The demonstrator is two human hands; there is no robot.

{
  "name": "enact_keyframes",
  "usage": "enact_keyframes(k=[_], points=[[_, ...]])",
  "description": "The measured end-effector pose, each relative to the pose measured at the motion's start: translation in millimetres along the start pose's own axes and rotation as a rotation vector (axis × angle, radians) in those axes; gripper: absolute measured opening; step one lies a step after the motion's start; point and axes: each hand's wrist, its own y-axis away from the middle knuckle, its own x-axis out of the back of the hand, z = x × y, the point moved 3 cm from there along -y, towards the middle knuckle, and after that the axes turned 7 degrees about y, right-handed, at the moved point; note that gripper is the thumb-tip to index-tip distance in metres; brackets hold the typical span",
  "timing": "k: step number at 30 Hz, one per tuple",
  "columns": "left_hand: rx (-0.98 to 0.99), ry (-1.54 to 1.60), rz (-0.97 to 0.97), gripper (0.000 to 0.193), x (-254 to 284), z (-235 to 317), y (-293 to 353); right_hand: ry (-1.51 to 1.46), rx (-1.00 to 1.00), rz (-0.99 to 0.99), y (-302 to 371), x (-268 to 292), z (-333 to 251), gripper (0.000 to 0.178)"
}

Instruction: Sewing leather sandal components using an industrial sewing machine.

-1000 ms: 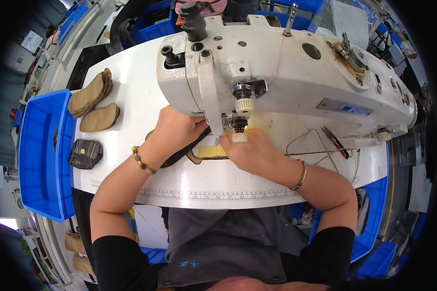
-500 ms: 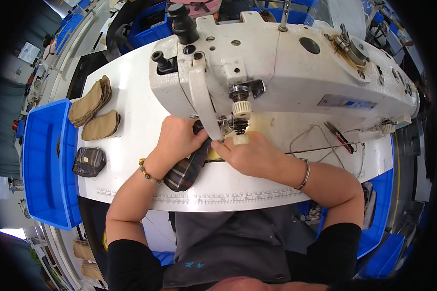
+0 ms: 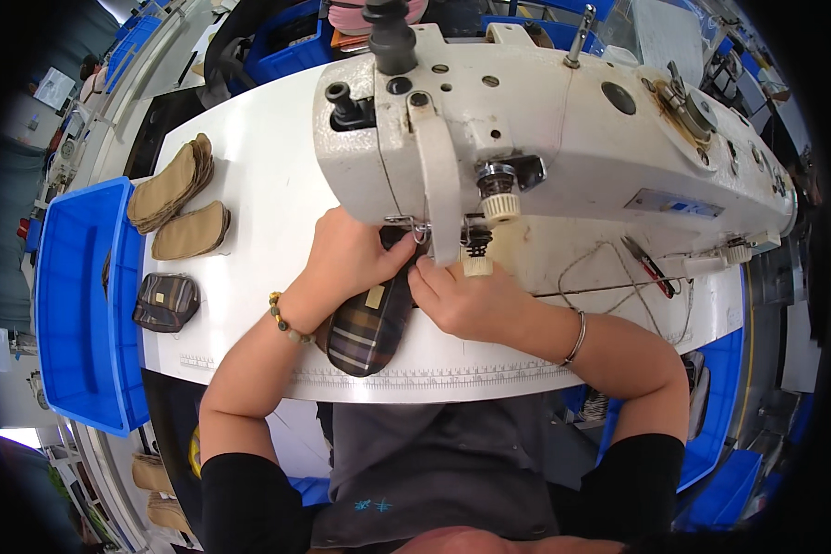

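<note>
A dark plaid fabric piece (image 3: 369,337) with a rounded near end and a small tan label lies under the head of the white sewing machine (image 3: 545,120). My left hand (image 3: 349,254) grips its left side, thumb bent toward the needle area. On the other side, my right hand (image 3: 466,300) pinches the edge with its fingers curled close beside the machine's needle area. The machine's head and my fingers hide the needle and the far end of the fabric. A second plaid piece (image 3: 166,303), puffed up like a small pouch, rests at the table's left.
Stacked tan fabric pieces (image 3: 171,185) lie on the white table (image 3: 258,120), near a blue bin (image 3: 88,314) at the left edge. Thread snips (image 3: 651,268) and a loose cord (image 3: 609,251) lie at the right. A ruler strip (image 3: 434,376) runs along the front edge.
The plaid piece has turned more upright in view, showing its label and more of its face. Both hands stay at the fabric. The whole view has shifted slightly.
</note>
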Motion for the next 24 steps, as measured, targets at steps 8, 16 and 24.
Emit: enact_keyframes(k=[8, 16, 24], points=[[-0.16, 0.09, 0.15, 0.026, -6, -4, -3, -0.055, 0.023, -0.049, -1, 3, 3, 0.02], [-0.134, 0.085, 0.171, 0.025, -3, -1, -2, -0.106, 0.023, -0.057, 1, 5, 9, 0.022], [-0.135, 0.133, 0.164, 0.023, -2, 0, -2, -0.13, 0.029, -0.086, 3, 4, 10, 0.025]])
